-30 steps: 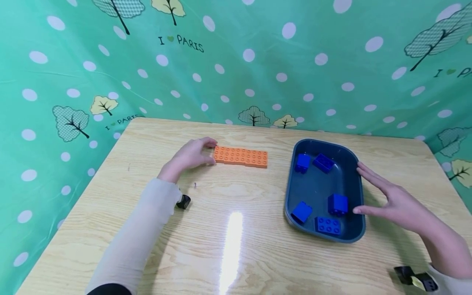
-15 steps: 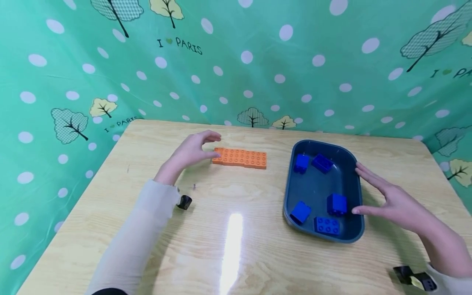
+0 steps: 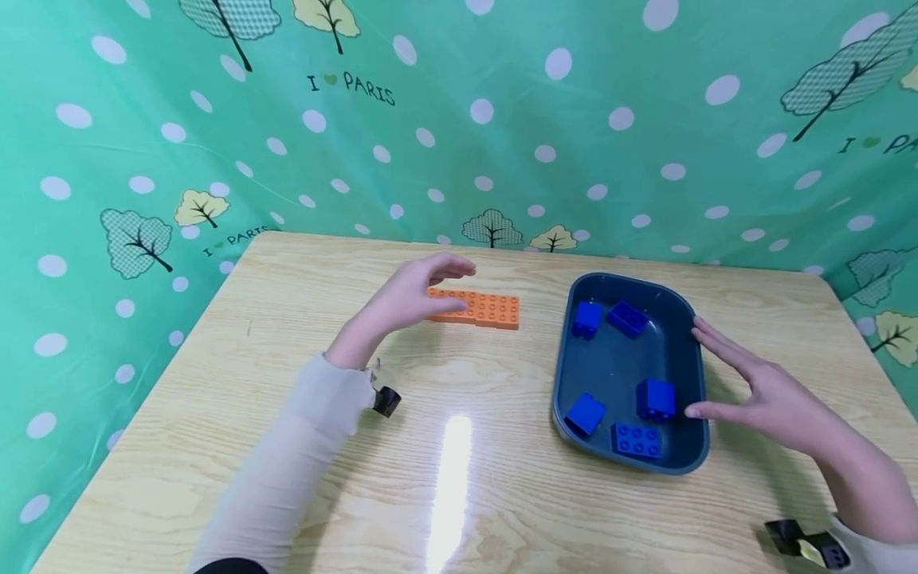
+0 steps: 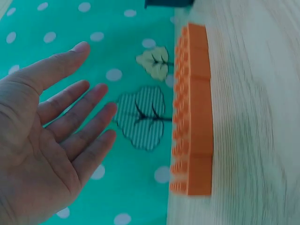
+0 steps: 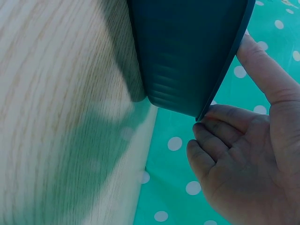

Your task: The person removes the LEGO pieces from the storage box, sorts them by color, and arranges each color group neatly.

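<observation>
A row of orange toy bricks (image 3: 495, 309) lies end to end on the table, studs up; the left wrist view shows the orange row (image 4: 200, 112) from its side. My left hand (image 3: 405, 296) hovers above the left part of that row, fingers apart and holding nothing; in its wrist view the left palm (image 4: 42, 154) is empty. At the right, my right hand (image 3: 774, 399) touches the rim of a dark blue bin (image 3: 562, 359) with its thumb and fingertips, fingers extended. Inside the bin lie several blue bricks (image 3: 637, 439).
The wooden table (image 3: 323, 263) ends at a green dotted cloth (image 3: 430, 96) hanging behind it. A bright light reflection (image 3: 450, 486) crosses the table's front middle. A small dark camera (image 3: 387, 401) sits at the left wrist.
My left hand has left the orange row's left end, lifted and moved right over it. The right hand and the bin have stayed in place.
</observation>
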The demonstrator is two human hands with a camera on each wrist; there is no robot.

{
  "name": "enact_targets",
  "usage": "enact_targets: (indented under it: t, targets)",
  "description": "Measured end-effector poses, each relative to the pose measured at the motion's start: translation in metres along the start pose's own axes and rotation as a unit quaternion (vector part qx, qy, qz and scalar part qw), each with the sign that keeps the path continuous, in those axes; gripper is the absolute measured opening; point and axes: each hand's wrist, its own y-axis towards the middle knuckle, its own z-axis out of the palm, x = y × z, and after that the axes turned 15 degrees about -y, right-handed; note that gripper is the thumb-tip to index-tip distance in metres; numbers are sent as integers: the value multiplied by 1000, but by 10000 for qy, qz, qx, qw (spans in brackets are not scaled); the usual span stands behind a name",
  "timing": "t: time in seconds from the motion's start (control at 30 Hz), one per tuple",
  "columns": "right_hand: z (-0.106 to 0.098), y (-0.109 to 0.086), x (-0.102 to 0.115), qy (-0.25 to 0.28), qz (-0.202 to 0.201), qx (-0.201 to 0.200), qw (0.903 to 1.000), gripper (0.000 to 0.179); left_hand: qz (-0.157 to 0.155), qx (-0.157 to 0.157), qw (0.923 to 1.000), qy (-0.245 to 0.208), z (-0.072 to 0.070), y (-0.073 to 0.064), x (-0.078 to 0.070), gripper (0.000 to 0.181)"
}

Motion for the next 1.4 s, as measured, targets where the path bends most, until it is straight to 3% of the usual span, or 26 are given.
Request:
enact_targets:
  t: [0.43,0.77,1.1,1.4]
  targets:
    - [0,-2,0,44,-14,-36,10000,104,316,605,9970,-366,38,14,-27,52]
    - [1,-1,1,73,-58,-51,9999,104,698,1495,9861,-181,77,25,-44,55]
    - [3,-1,-3,69,-7,-83,9999,103,1033,2746,9560,-61,122,39,-56,49]
    - [3,-2,-5,-21,-66,-156,9999,103,748,3973,9122,668,172,52,-60,48]
